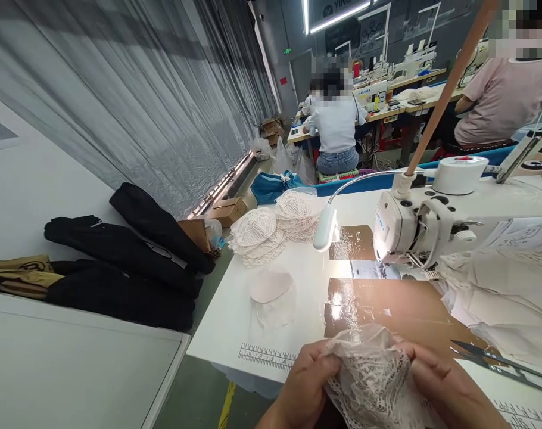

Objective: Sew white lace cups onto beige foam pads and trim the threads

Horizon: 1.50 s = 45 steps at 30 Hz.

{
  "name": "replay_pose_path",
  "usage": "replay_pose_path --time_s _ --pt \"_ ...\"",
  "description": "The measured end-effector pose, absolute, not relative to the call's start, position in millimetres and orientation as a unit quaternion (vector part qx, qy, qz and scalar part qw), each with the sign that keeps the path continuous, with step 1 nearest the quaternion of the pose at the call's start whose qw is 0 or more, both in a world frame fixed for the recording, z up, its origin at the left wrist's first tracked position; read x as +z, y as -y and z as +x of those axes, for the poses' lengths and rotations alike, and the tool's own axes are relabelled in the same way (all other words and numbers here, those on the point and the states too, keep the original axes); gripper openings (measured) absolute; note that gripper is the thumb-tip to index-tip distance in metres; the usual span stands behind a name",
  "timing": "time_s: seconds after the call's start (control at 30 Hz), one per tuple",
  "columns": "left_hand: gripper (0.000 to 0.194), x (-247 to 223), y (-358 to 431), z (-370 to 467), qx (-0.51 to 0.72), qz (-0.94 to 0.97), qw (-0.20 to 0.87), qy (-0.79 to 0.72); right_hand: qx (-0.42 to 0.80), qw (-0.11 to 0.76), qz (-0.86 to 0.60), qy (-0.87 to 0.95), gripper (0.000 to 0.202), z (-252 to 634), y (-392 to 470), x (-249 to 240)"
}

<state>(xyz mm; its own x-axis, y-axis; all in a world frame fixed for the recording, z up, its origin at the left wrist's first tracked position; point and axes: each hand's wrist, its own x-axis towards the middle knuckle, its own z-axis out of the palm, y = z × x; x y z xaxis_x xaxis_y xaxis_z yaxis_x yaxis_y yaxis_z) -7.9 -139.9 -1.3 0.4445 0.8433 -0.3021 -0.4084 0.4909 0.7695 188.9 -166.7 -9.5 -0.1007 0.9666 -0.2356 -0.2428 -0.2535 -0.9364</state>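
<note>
A piece of cream lace fabric with a sheer layer is stretched between my two hands at the table's front edge. My left hand pinches its left side between thumb and fingers. Its right side is gripped by my right hand. Just beyond stands a white sewing machine, its needle area lit. A beige cup-shaped piece with sheer fabric lies on the white table to the left. Behind it are two stacks of lace cups, a left stack and a right stack.
Black scissors lie at right beside piled cream fabric. A small lamp hangs over the table. Dark garments rest at left. Co-workers, one in a white top and one in pink, sit at machines behind.
</note>
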Motion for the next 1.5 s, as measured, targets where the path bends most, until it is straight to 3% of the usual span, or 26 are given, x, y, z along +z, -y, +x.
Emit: replay_pose_path --time_s 0.17,0.33,0.5,0.6,0.7,0.8,0.87,0.93,1.07,1.2,1.5 --pt "0.042 2.9 136.4 -3.1 0.431 0.211 0.826 -0.296 0.589 0.489 -0.521 0.378 0.036 190.5 167.0 -14.6" --pt "0.072 6.6 141.3 11.1 0.398 0.214 0.866 -0.215 0.525 0.538 -0.529 0.395 0.031 181.9 163.5 -11.5" --pt "0.043 5.5 146.3 31.5 0.348 0.255 0.850 -0.303 0.633 0.530 -0.492 0.277 0.031 174.1 158.4 -5.6" --pt "0.016 -4.1 148.6 17.4 0.325 0.311 0.831 -0.328 0.624 0.563 -0.492 0.228 0.034 188.7 150.6 -6.2" --pt "0.029 -5.3 147.6 -13.0 0.294 0.395 0.804 -0.333 0.580 0.583 -0.500 0.271 0.033 204.9 145.5 -6.9" --pt "0.018 13.9 140.3 -34.6 0.369 0.523 0.681 -0.356 0.583 0.529 -0.500 0.361 0.031 203.6 149.2 -2.9" --pt "0.052 30.3 134.5 -36.5 0.395 0.611 0.567 -0.387 0.590 0.474 -0.490 0.433 0.029 193.8 154.9 2.2" --pt "0.063 39.8 130.3 -30.7 0.331 0.656 0.540 -0.411 0.599 0.430 -0.474 0.482 0.028 183.7 159.9 6.9" --pt "0.028 32.7 129.7 -15.2 0.232 0.667 0.592 -0.389 0.561 0.403 -0.478 0.542 0.031 177.9 160.6 11.6" --pt "0.030 25.5 131.0 -9.7 0.247 0.688 0.577 -0.365 0.459 0.439 -0.502 0.587 0.029 182.5 156.3 13.0" --pt "0.037 30.2 125.6 -10.7 0.260 0.704 0.545 -0.375 0.436 0.427 -0.538 0.581 0.032 181.6 157.4 4.1"
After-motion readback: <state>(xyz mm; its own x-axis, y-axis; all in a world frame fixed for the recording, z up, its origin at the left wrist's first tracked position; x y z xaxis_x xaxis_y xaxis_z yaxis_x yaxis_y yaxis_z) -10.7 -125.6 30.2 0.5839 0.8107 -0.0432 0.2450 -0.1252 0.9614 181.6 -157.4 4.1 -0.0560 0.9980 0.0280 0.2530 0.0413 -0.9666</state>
